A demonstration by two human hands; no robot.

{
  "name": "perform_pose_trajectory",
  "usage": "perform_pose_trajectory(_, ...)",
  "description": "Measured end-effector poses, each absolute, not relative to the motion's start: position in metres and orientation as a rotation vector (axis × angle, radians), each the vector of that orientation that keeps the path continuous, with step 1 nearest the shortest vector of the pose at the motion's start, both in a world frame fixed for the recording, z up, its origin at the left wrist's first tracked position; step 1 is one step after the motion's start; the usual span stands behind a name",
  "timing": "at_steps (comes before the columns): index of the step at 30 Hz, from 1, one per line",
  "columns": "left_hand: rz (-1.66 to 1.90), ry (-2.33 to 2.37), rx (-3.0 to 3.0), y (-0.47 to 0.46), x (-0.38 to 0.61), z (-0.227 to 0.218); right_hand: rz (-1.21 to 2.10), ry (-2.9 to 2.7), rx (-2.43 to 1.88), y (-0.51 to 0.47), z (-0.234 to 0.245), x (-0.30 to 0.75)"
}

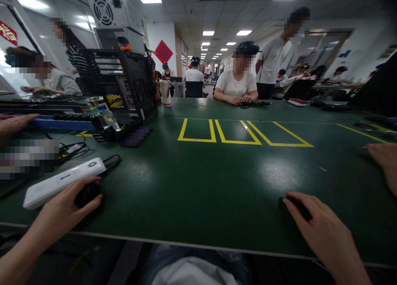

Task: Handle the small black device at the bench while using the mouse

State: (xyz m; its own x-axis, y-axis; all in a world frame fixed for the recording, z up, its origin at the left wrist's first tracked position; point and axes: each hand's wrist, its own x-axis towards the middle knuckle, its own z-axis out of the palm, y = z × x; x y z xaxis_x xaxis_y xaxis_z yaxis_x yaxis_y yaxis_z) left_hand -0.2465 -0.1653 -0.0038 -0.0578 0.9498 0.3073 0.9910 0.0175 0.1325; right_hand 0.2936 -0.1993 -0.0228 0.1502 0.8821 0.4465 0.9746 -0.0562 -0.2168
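Observation:
My left hand [66,206] rests at the near left of the green table [198,185]. Its thumb and fingers curve around a small black rounded object [88,195], whose kind I cannot make out. Right beside that hand, a long white power bank-like box [65,181] lies slantwise with a black cable at its far end. At the near right, my right hand [325,231] lies low on the table, thumb and forefinger tips brought together. A dark spot shows at those tips and dark shade fills the gap under the fingers, so what it holds, if anything, is hidden.
Yellow tape outlines [238,142] mark the table's middle. An open black computer case [124,82] carries metal power supplies [114,16]. A clear bottle [108,117] and paper cup [166,92] stand nearby. Other people's hands [384,159] reach in from both sides; a person [237,78] sits opposite.

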Motion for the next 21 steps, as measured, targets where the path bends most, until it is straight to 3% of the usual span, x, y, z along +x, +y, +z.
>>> perform_pose_trajectory(10,-0.559,-1.869,-2.594,-0.031,-0.115,0.011,-0.217,-1.961,-1.933,-0.183,-0.020,0.290)
perform_pose_trajectory(16,-0.633,-1.668,-2.787,0.032,-0.024,0.005,0.359,-2.248,-1.592,-0.120,0.026,0.239)
perform_pose_trajectory(21,-0.692,-1.497,-2.805,0.030,0.001,0.002,0.824,-1.939,-1.449,-0.036,0.025,0.186)
